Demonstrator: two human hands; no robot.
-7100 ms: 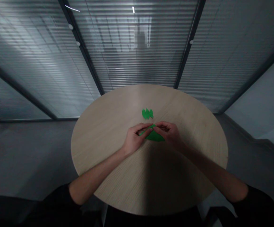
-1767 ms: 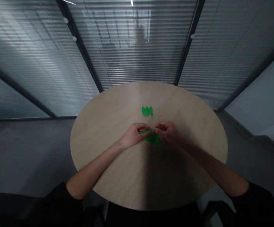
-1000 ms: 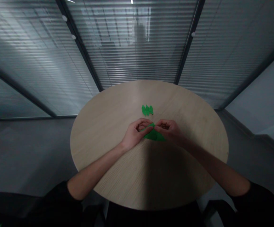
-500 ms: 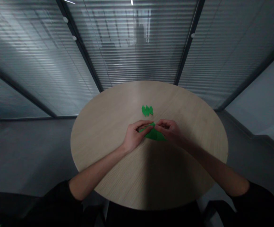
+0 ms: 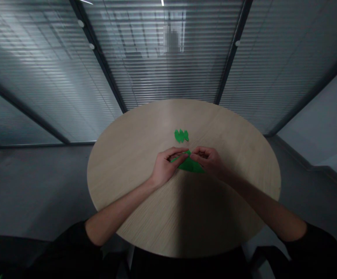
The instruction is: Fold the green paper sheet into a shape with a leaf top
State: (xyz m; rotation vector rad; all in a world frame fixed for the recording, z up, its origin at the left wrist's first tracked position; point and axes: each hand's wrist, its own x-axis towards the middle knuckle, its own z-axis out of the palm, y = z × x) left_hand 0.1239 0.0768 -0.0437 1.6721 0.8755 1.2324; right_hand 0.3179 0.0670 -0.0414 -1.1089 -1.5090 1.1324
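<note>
A sheet of green paper (image 5: 191,166), creased and roughly triangular, lies low over the table between my hands. My left hand (image 5: 168,164) pinches its upper edge between thumb and fingers from the left. From the right, my right hand (image 5: 208,159) grips the same sheet near its top corner, thumb and fingertips closed. The two thumbs almost meet at that corner. Fingers cover parts of the sheet on both sides. Just beyond my hands, a small green paper piece (image 5: 181,135) with a zigzag, leaf-like outline rests flat on the table.
The round wooden table (image 5: 122,155) has a dark shadow on its near half. Behind it stand glass panels with blinds (image 5: 171,77) and dark frames. A white wall (image 5: 325,116) is at the right. Dark chair parts show at the bottom edge.
</note>
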